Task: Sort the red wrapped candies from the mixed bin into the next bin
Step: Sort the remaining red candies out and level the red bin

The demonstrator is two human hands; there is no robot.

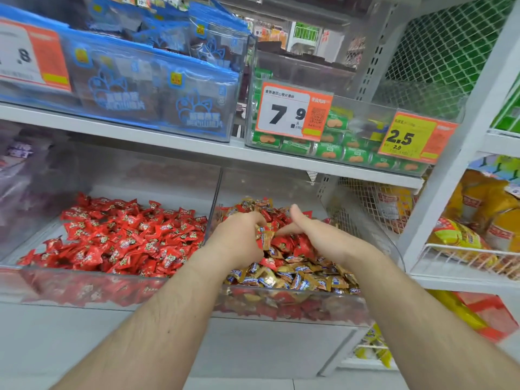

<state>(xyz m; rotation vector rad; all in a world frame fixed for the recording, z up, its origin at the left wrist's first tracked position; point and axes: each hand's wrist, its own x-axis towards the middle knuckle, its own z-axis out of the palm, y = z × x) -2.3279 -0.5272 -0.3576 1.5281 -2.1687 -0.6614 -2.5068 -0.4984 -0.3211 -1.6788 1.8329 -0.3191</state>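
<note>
Both hands are down in the clear plastic mixed bin (374,226) at centre right of the frame, so the step in hand looks like gathering red pieces out of the pile. The left hand (239,237) has its fingers curled into the heap, gripping a clutch of the mixed red and gold foil-wrapped candies (295,249). The right hand (318,235) lies just beside it with thumb raised and fingers buried among the wrappers; whether it grips anything cannot be told.

The clear plastic neighbouring bin (17,274) at centre left already holds a deep layer of red wrapped candies (123,237), and a thin transparent divider wall (215,198) stands between the two.

Next, I judge, the handful must be lifted clear of that divider and carried leftward, with any gold pieces shaken out first, since red and gold lie tangled together under the fingers. The white metal shelf (168,139) overhangs both bins across the middle of the frame, leaving little headroom. Orange price tags (292,111) and blue packets (157,88) sit above, well apart from the work
</note>
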